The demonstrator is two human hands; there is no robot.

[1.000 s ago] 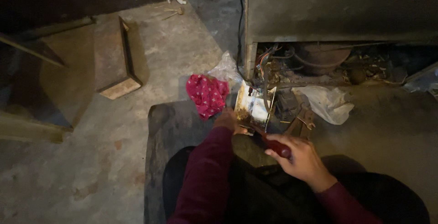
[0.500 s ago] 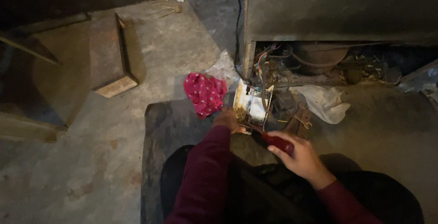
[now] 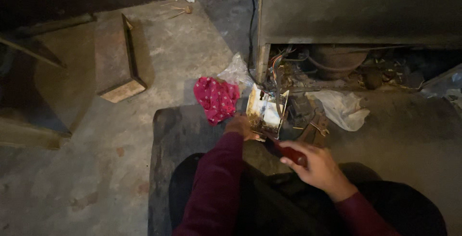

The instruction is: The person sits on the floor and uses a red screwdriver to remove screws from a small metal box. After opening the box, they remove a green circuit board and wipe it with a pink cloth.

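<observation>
Red-handled and gripped in the person's right hand (image 3: 315,166), a screwdriver (image 3: 291,152) points its shaft up and to the left at the lower edge of a small white, rust-stained metal box (image 3: 266,112). The fingers are wrapped tight around the handle. The left hand (image 3: 239,125), in a dark maroon sleeve, is closed on the bottom left corner of the same box and holds it propped upright on the concrete floor (image 3: 72,178). So the two hands sit near each other, each clamped on its own thing, with the box between them. Coloured wires (image 3: 278,75) run from the top of the box into the open base of a grey metal cabinet (image 3: 356,10) behind it, where a rounded dark compressor (image 3: 337,60) sits. A crumpled pink cloth with a small white pattern (image 3: 216,99) lies just left of the box, touching the edge of a dark mat (image 3: 180,130) on which the person sits. A white plastic bag (image 3: 344,108) lies to the right. A wooden block (image 3: 113,58) rests well apart to the left.
</observation>
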